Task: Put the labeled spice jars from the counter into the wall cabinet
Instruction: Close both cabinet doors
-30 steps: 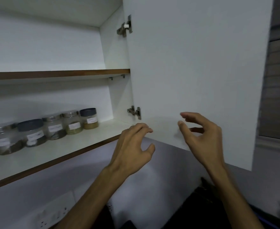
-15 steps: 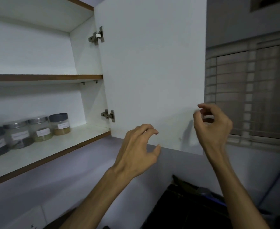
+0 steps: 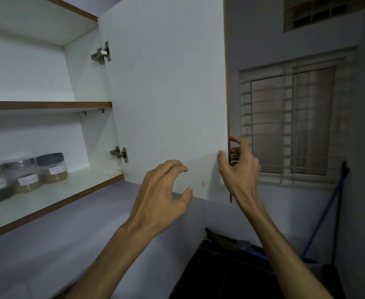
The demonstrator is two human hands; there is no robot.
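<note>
Forearms rise from the bottom of the frame toward an open wall cabinet (image 3: 48, 67). Nearest, at centre, the left hand (image 3: 160, 197) floats with fingers (image 3: 177, 167) loosely curled and spread, holding nothing, just in front of the lower part of the white cabinet door (image 3: 166, 93). Slightly right of it, the right hand (image 3: 239, 169) grips the door's free vertical edge — thumb on the inner white face, fingers wrapped round behind the brown edge strip. The door stands swung out, filling the middle of the frame and hiding whatever lies behind it. Its two metal hinges (image 3: 119, 153) sit on its left side. Further back, at lower left, three labeled spice jars (image 3: 52, 168) stand in a row on the cabinet's bottom shelf (image 3: 74, 186), touching or nearly so, the leftmost cut by the frame edge; their labels are too blurred to read. The upper shelf (image 3: 48, 105) runs above them. Dark, unclear shapes fill the lower right. Farthest, at right, a barred window (image 3: 291, 126) sits in the wall, with a blue pole (image 3: 328, 208) leaning beside it.
</note>
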